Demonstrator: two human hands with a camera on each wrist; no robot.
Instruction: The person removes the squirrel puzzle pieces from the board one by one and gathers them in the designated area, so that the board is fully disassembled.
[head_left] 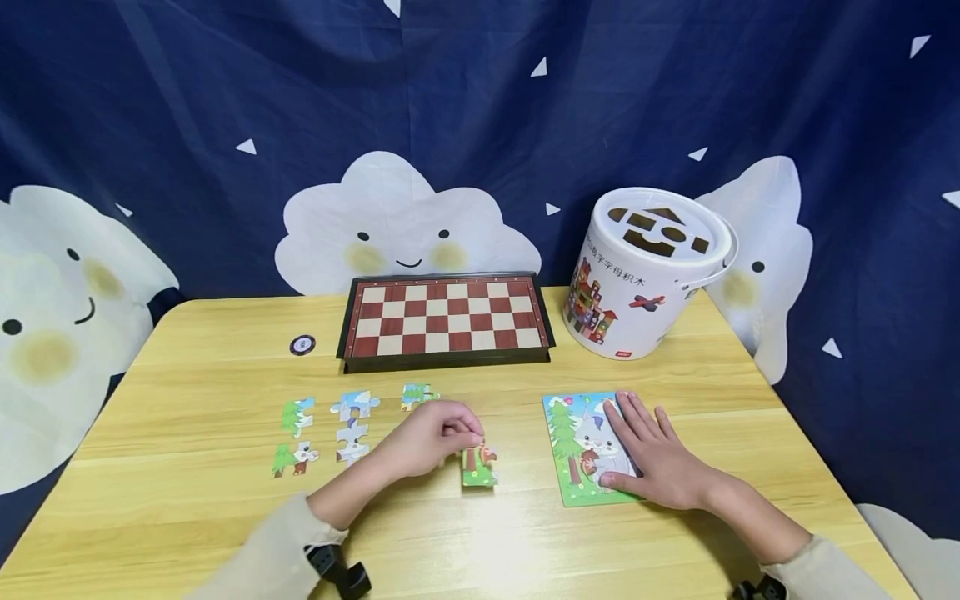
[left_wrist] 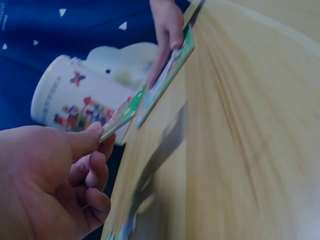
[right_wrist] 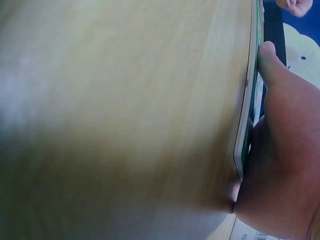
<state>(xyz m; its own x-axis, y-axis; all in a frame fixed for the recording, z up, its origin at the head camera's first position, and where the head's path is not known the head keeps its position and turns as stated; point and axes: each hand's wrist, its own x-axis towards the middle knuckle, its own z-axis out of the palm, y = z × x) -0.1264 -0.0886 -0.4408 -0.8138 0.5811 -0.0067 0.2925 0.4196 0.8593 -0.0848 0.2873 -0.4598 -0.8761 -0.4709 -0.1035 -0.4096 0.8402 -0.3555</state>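
Between thumb and fingertips, my left hand [head_left: 422,440] pinches a jigsaw puzzle piece [head_left: 477,468] with a tree trunk, green grass and a bit of red-brown on it. The left wrist view shows this piece held tilted above the table. My right hand [head_left: 663,462] rests with spread fingers on the right part of a square picture board [head_left: 564,433] showing a grey-white animal and a green tree. That hand covers part of the picture. Left of my left hand lie several loose puzzle pieces [head_left: 298,415], and another piece [head_left: 415,395] lies just beyond it.
A red-and-white chessboard [head_left: 448,317] in a black frame stands at the back of the wooden table [head_left: 420,542]. To its right is a white lidded bucket [head_left: 626,287] with shape holes. A round dark chip [head_left: 302,344] lies to its left. A blue cloud-patterned curtain [head_left: 465,92] hangs behind.
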